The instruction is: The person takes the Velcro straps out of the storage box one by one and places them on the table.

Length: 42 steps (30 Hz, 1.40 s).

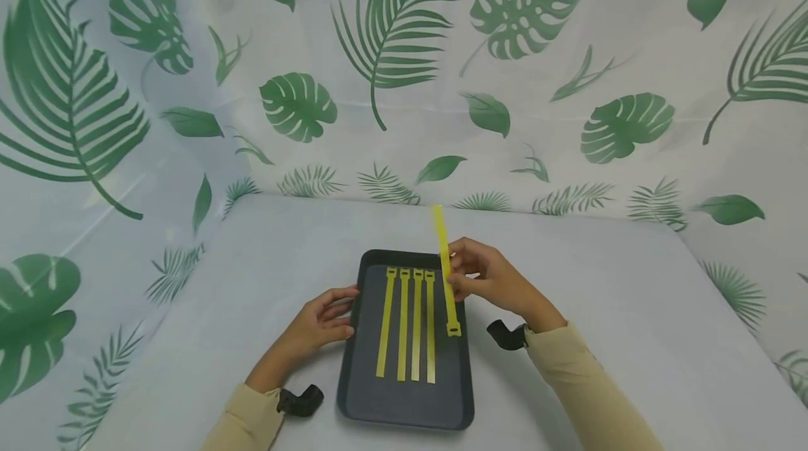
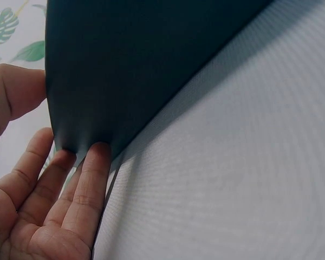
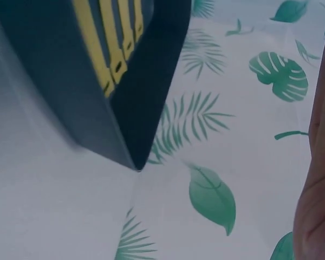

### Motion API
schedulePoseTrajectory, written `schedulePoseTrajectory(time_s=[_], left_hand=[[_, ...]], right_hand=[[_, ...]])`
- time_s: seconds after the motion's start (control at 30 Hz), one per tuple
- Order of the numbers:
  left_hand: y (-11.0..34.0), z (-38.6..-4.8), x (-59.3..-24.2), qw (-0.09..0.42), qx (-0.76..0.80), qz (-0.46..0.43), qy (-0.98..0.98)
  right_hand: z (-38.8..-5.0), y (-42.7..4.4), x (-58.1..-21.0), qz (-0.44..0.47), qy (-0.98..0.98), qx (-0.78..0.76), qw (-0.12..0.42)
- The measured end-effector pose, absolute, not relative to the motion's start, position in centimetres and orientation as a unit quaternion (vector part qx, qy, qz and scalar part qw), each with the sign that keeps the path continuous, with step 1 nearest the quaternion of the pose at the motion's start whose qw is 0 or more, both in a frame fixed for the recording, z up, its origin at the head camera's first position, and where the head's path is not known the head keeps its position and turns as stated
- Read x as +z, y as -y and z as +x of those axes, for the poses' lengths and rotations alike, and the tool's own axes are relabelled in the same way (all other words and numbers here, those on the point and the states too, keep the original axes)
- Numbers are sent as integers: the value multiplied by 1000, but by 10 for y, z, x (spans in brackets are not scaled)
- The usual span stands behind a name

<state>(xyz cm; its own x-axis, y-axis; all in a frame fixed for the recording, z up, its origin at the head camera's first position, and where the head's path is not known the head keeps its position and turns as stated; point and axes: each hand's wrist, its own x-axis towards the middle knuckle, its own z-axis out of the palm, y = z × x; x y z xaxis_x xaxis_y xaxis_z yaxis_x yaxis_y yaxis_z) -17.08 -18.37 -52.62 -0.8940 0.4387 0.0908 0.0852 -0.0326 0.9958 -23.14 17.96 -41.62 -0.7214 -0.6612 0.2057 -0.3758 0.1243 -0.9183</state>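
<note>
My right hand (image 1: 495, 279) pinches a yellow cable strap (image 1: 447, 290) between thumb and fingers, over the right side of a dark grey tray (image 1: 407, 405). The strap stands nearly upright, its slotted head at the lower end. Only the edge of that hand (image 3: 319, 179) shows in the right wrist view, and the held strap is out of sight there. Several matching yellow straps (image 1: 402, 328) lie lengthwise in the tray, slotted heads at the far end. At the tray's left side, my left hand (image 1: 312, 321) touches the outer wall with its fingertips, fairly straight in the left wrist view.
A white cloth surface (image 1: 265, 240) lies under the tray. Behind and around it hangs a white curtain (image 1: 404, 142) printed with green leaves. Each wrist carries a small black camera mount, one at the left cuff (image 1: 303, 402) and one at the right (image 1: 507, 335).
</note>
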Motion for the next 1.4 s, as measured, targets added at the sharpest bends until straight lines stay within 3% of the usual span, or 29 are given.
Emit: schedulePoseTrajectory(time_s=[0.63,1.4], left_hand=[[182,-168,-524,131,694,181,-685],[182,-167,-524,118,679,178,-702]], right_hand=[[-208,-232,-442,-215,-728,-637,132],[-197,-253,-469,-87,-756,-592,265]])
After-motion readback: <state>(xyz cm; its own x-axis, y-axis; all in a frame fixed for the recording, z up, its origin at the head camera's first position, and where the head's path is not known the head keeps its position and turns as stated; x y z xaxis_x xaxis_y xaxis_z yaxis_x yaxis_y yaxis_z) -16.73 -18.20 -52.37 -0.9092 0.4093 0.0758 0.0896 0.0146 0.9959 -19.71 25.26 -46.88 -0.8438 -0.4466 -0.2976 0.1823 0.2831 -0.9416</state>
